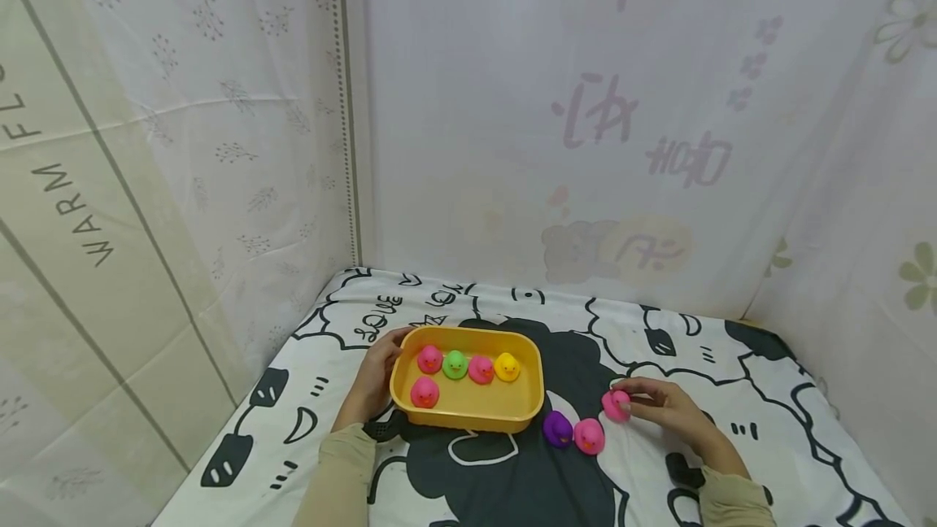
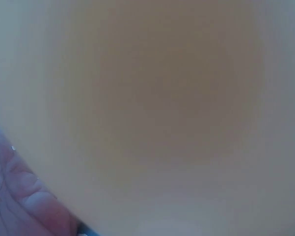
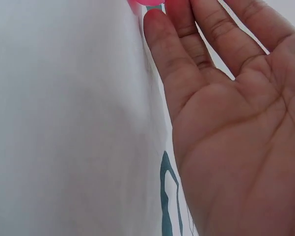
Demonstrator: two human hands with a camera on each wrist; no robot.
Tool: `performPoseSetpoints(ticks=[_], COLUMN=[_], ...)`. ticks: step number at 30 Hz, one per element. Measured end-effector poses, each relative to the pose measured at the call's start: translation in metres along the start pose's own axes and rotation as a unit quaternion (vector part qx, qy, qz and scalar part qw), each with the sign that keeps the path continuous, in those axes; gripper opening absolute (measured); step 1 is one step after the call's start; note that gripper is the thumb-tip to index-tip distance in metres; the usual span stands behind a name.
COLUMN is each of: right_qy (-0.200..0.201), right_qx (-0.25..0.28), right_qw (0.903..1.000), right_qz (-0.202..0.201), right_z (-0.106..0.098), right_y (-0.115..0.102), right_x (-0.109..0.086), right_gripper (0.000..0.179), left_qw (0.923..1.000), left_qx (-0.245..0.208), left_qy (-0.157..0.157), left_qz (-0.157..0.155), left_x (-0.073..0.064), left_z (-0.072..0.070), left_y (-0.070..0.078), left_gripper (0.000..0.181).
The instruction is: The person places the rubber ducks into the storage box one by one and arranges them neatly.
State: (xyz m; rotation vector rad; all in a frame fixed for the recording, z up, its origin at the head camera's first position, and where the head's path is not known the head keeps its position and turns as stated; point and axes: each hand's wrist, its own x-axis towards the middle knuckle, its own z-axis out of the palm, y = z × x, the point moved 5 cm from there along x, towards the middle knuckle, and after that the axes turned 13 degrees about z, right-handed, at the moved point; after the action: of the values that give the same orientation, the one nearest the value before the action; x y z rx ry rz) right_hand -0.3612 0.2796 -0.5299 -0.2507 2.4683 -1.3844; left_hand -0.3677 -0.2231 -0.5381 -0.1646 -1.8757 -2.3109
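A yellow tray (image 1: 468, 421) holds several toy ducks: three pink ones, among them a pink duck (image 1: 424, 392) in the near left, a green duck (image 1: 455, 364) and a yellow duck (image 1: 507, 367). My left hand (image 1: 376, 376) grips the tray's left end; its thumb is hidden. On the right, my right hand (image 1: 662, 409) pinches a pink duck (image 1: 615, 405) between thumb and fingers, just above or on the cloth. Only a sliver of pink at the fingertips shows in the right wrist view. A blurred yellowish surface fills most of the left wrist view.
A purple duck (image 1: 558, 429) and another pink duck (image 1: 589, 436) sit side by side, just right of the tray. Beneath everything lies a black-and-white patterned cloth (image 1: 512, 478). Pale printed curtains (image 1: 454, 104) hang behind and at both sides.
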Motion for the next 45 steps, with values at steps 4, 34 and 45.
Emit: performPoseSetpoints(ticks=[4, 34, 45], right_qy=[0.014, 0.042, 0.042], right_qx=[0.003, 0.015, -0.012], right_qw=[0.9999, 0.998, 0.9991], right_qz=[0.008, 0.045, 0.002], right_z=[0.0007, 0.0033, 0.0059], right_y=[0.0013, -0.0022, -0.0083], right_x=[0.0004, -0.0009, 0.0058], right_gripper=[0.038, 0.039, 0.037], left_qw=[1.0, 1.0, 0.9999], left_qx=[0.004, 0.006, 0.014], left_qy=[0.004, 0.001, 0.004], left_qz=[-0.006, 0.0, 0.003], left_x=[-0.0016, -0.0023, -0.0022], left_z=[-0.0026, 0.0002, 0.0003], left_y=[-0.0006, -0.0027, 0.0002], left_gripper=[0.052, 0.05, 0.051])
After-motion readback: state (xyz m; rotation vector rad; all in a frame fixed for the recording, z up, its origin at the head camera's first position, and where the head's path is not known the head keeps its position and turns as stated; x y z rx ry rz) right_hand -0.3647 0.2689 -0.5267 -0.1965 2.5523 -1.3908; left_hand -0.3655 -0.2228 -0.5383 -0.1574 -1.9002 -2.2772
